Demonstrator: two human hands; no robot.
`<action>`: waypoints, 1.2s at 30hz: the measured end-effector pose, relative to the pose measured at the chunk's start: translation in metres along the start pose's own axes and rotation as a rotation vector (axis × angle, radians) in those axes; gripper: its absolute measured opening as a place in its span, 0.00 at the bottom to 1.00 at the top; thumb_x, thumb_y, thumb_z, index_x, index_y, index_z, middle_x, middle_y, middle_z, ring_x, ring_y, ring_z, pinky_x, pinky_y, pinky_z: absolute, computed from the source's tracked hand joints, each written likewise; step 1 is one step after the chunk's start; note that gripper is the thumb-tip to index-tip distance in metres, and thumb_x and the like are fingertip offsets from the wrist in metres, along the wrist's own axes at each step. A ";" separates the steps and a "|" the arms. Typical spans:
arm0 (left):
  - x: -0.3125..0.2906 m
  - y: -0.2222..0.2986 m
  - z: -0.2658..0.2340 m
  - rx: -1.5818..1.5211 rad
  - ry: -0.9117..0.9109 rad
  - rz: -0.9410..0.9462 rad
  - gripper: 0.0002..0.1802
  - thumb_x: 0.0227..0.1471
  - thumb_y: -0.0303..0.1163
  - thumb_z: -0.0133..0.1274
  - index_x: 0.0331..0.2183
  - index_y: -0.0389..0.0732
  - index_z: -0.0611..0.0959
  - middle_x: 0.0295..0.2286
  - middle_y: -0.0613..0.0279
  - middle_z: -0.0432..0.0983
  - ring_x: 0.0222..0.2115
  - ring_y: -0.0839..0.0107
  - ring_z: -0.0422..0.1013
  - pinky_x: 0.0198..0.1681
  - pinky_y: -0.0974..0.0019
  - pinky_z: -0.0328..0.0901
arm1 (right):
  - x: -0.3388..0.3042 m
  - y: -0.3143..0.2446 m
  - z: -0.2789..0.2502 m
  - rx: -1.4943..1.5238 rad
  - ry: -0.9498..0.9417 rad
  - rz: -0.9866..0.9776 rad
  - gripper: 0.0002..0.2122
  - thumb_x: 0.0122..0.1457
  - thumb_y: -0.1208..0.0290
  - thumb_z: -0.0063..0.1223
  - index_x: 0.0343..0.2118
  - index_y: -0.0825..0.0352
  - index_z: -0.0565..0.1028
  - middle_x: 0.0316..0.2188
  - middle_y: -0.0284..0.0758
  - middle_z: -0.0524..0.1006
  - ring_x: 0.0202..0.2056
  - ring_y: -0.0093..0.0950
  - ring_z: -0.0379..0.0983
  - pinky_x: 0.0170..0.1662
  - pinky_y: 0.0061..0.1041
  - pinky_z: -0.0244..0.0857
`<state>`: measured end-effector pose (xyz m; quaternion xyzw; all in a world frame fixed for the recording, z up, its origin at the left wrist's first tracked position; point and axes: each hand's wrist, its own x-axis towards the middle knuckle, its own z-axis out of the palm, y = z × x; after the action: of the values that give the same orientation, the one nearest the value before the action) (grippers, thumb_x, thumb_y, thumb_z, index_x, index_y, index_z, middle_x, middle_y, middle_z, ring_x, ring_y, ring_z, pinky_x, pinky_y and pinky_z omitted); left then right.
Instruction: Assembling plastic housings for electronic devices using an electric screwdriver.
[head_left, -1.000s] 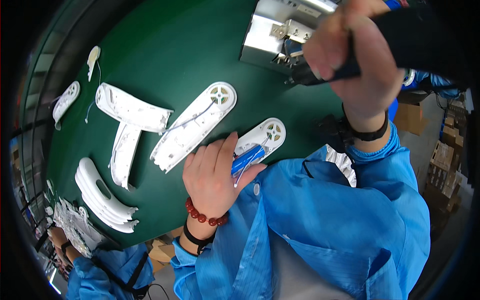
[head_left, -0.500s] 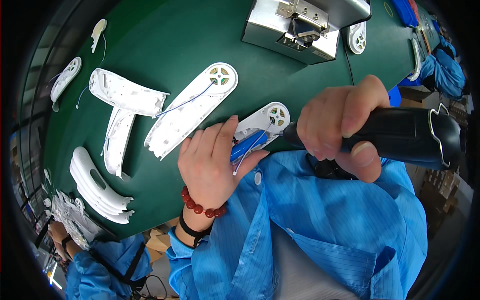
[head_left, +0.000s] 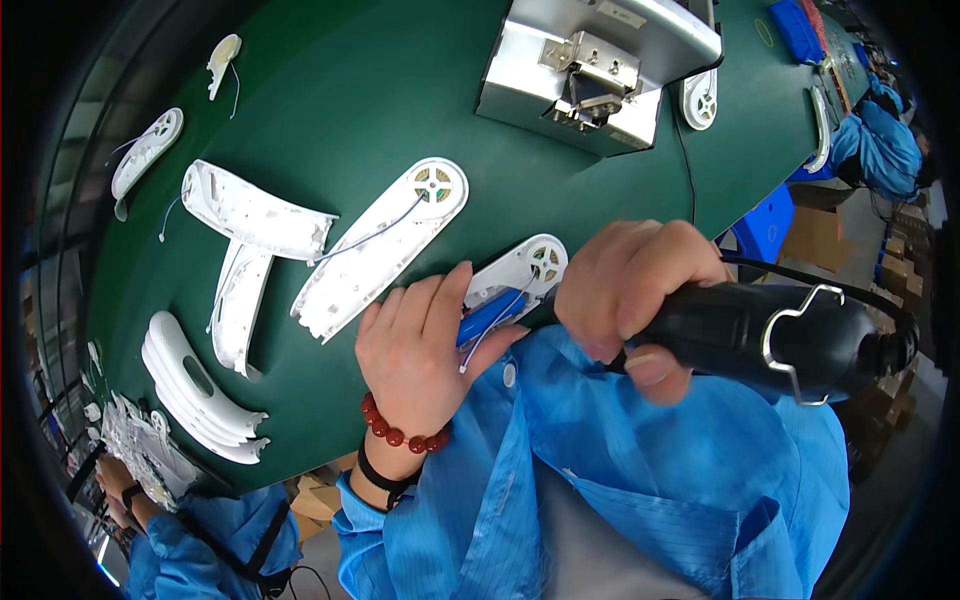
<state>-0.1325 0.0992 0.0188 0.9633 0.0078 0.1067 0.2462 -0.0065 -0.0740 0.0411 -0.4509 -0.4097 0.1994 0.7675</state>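
My left hand (head_left: 415,335), with a red bead bracelet and a black wristband, is closed around a white plastic housing half (head_left: 535,262) close to my body. Inside that housing lies a blue cylindrical battery (head_left: 490,315), and a thin wire with a small white plug hangs across it. A round speaker-like part shows at its far end. My right hand (head_left: 640,300) grips a black electric screwdriver (head_left: 740,330) with a metal hanging loop. Its front end points at the housing's right edge; the fingers hide the tip, so contact cannot be told.
Several open white housing halves (head_left: 385,250) with wires lie on the green table (head_left: 330,90). Curved white covers (head_left: 200,395) are stacked at left. A metal screw-feeder-like box (head_left: 590,80) stands at the back. Co-workers in blue sit at lower left (head_left: 215,545) and far right (head_left: 880,150).
My right hand and the screwdriver have shifted left, closer to the housing, and the tool's rear end has dipped. My left hand keeps its hold. The whole view has moved slightly.
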 end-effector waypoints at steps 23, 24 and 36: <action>0.009 0.001 0.000 0.018 0.061 -0.046 0.35 0.35 0.52 0.66 0.41 0.36 0.80 0.28 0.58 0.74 0.25 0.62 0.71 0.28 0.63 0.65 | 0.099 -0.020 -0.049 -0.262 0.323 -0.249 0.11 0.62 0.65 0.49 0.34 0.66 0.62 0.15 0.37 0.67 0.15 0.26 0.63 0.21 0.26 0.63; 0.009 0.001 0.000 0.018 0.061 -0.047 0.35 0.35 0.52 0.66 0.41 0.36 0.80 0.28 0.58 0.74 0.25 0.62 0.71 0.28 0.63 0.65 | 0.100 -0.021 -0.049 -0.182 0.340 -0.217 0.11 0.62 0.65 0.49 0.34 0.66 0.62 0.15 0.37 0.67 0.15 0.26 0.63 0.21 0.26 0.63; 0.006 0.000 0.002 -0.011 0.071 -0.070 0.34 0.35 0.52 0.65 0.41 0.38 0.80 0.29 0.64 0.75 0.28 0.66 0.71 0.32 0.64 0.63 | 0.065 -0.018 -0.014 -0.063 0.100 0.007 0.12 0.62 0.58 0.44 0.37 0.61 0.62 0.19 0.29 0.66 0.17 0.22 0.61 0.22 0.24 0.58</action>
<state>-0.1259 0.0988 0.0183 0.9567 0.0495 0.1325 0.2545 0.0414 -0.0467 0.0816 -0.4856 -0.3756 0.1663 0.7716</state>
